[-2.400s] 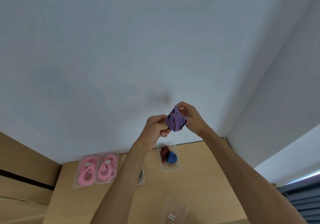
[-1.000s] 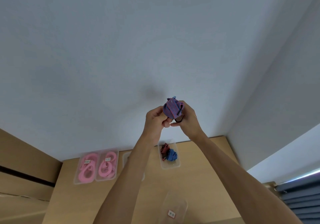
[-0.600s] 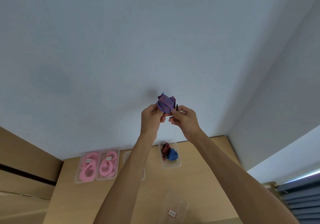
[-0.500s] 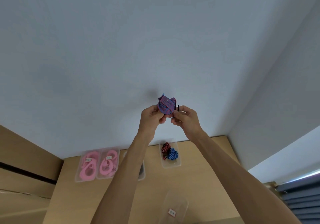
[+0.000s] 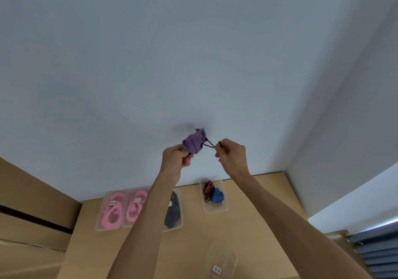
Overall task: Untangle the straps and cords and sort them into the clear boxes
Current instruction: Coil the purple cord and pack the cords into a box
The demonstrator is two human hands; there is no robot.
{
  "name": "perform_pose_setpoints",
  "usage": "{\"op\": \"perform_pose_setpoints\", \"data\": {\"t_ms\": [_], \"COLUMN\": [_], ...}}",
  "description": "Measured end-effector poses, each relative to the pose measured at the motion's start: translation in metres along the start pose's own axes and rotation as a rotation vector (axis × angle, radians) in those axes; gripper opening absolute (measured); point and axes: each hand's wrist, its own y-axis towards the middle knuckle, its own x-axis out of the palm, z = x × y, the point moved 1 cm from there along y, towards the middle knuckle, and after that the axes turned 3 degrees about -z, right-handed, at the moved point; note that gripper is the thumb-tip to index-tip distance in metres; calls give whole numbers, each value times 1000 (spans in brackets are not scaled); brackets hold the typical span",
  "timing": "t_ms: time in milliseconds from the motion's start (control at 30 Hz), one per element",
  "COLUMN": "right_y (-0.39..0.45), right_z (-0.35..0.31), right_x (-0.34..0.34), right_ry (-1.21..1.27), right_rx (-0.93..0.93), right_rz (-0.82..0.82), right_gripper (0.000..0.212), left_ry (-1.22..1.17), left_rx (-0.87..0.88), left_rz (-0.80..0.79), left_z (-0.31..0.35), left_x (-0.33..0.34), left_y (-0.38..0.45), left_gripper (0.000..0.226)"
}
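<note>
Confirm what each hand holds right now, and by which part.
Left hand grips the striped strap bundle at its lower end. Right hand pinches the thin black cord, pulled taut out of the bundle's side.

Striped woven cloth bundle [image 5: 193, 144], clear glossy plastic boxes [image 5: 213, 194], matt wooden table [image 5: 254, 214]

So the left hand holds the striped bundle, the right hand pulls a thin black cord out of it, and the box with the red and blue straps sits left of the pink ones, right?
Not quite. In the head view, the box with the red and blue straps sits right of the pink ones. The rest holds: the left hand holds the striped bundle, the right hand pulls the black cord.
</note>
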Motion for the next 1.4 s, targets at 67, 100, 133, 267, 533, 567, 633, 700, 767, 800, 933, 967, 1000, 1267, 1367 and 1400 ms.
{"op": "perform_pose_setpoints", "data": {"t_ms": [67,100,133,267,533,567,633,700,767,800,933,967,1000,1267,1367,1400], "right_y": [7,11,15,33,21,18,11,1,-8,-12,-20,-23,-25,-9,-1,1], "right_z": [-10,-16,-23,-43,-10,-5,0,2,5,5,16,16,14,-11,-18,-20], "right_x": [-7,-11,-14,-20,-15,-13,-12,-6,4,7,4,3,3,6,3,3], "right_ry": [44,65,81,111,-59,-92,-96,-129,-218,-260,-386,-413,-431,-280,-175,-139], "right_rx": [-56,-88,-119,-182,7,8,59,56,-1,-31,-164,-199,-228,-358,-302,-289], "right_rz": [75,83,81,58,-114,-134,-146,-172,-194,-186,-156,-151,-136,-117,-67,-51], "right_gripper": [20,20,23,26,15,13,17,23,23,21,17,18,19,13,14,14], "left_ry": [184,266,330,419,249,228,173,96,34,35,58,84,134,590,648,658], "left_rx": [-4,-6,-4,38,298,303,266,167,81,63,40,40,47,344,491,518], "left_rz": [-45,-73,-106,-330,-437,-387,-228,-45,82,114,224,260,283,343,376,384], "left_z": [-4,-8,-11,-17,5,4,1,-6,-14,-17,-28,-30,-30,-24,-23,-21], "left_x": [4,7,12,30,44,44,42,37,33,33,25,22,20,26,33,34], "left_y": [-9,-13,-17,-35,-44,-42,-33,-23,-14,-12,-5,-3,-1,-2,-9,-11], "left_gripper": [24,27,29,13,17,15,12,13,17,19,25,24,22,15,26,26]}}
